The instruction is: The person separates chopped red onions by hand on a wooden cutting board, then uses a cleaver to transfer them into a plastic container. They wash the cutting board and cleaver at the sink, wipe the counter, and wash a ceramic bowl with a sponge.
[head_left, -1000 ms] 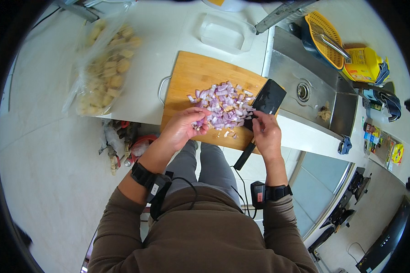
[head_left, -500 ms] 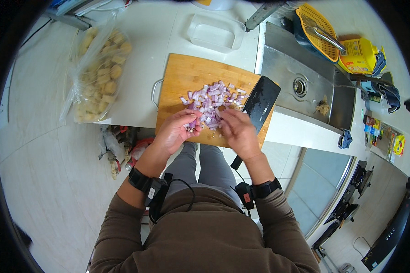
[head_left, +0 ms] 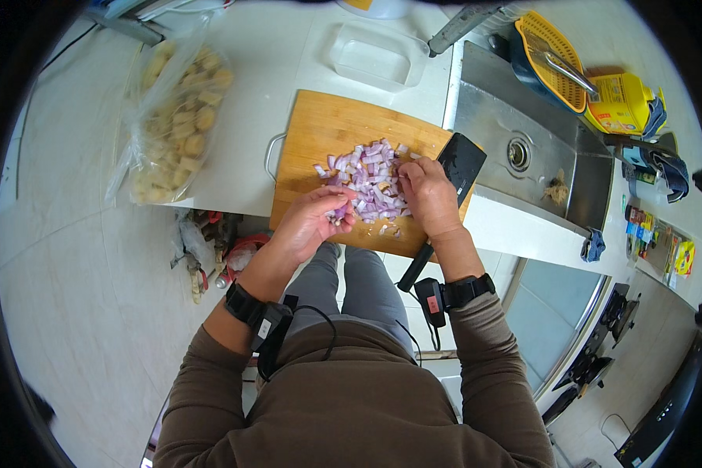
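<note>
Diced red onion (head_left: 373,178) lies spread over a wooden cutting board (head_left: 312,117) on the counter. My left hand (head_left: 317,218), at the board's lower left, has curled fingers around some onion pieces. My right hand (head_left: 429,195) reaches into the right side of the pile, fingers closed downward; what they pinch, if anything, is hidden. Just right of that hand a black cleaver (head_left: 463,160) lies on the board, partly covered by my hand and arm, its handle jutting past the front edge.
A bag of beige chunks (head_left: 179,132) lies left of the board. A clear container (head_left: 378,58) stands behind it. At right are a steel sink (head_left: 507,117), a yellow colander (head_left: 550,54) and a yellow jug (head_left: 620,105). A grey pole (head_left: 459,27) rises behind the container.
My right hand moved leftward from beside the cleaver into the onion, then a little up and right along the pile, its fingers closing. My left hand stayed nearly in place.
</note>
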`<state>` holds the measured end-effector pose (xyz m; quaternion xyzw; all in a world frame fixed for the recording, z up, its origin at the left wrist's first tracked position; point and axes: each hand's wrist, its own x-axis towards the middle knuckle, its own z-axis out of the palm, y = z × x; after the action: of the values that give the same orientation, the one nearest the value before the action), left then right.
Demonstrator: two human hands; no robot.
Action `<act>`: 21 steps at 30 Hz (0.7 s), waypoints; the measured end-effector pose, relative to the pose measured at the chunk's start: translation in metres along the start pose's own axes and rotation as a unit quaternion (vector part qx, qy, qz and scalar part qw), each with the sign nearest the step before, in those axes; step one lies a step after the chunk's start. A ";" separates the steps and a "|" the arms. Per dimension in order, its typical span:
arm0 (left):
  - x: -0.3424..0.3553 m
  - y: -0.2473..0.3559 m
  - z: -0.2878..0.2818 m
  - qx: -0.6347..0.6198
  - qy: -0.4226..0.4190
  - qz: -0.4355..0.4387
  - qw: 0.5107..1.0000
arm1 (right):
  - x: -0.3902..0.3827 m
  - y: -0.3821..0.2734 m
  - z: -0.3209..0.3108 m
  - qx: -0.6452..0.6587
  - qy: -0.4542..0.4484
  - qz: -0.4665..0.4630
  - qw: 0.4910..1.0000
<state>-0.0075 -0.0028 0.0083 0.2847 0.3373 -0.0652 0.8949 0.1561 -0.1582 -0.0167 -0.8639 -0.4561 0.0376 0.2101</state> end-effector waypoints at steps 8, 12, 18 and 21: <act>0.006 -0.008 0.003 -0.003 -0.026 -0.008 1.000 | -0.011 -0.015 -0.020 0.189 0.011 0.041 0.981; 0.010 -0.018 0.008 -0.011 -0.029 -0.023 0.999 | -0.033 -0.048 -0.034 0.208 -0.005 -0.001 0.978; 0.010 -0.025 0.020 0.010 -0.017 -0.029 0.999 | -0.044 -0.061 -0.035 0.222 -0.052 0.088 0.970; 0.010 -0.024 0.020 0.046 -0.019 -0.033 0.998 | -0.050 -0.050 -0.026 0.351 -0.048 0.139 0.925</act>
<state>0.0039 -0.0329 0.0032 0.3131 0.3262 -0.1157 0.8844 0.0951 -0.1818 0.0205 -0.7870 -0.2981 0.2654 0.4704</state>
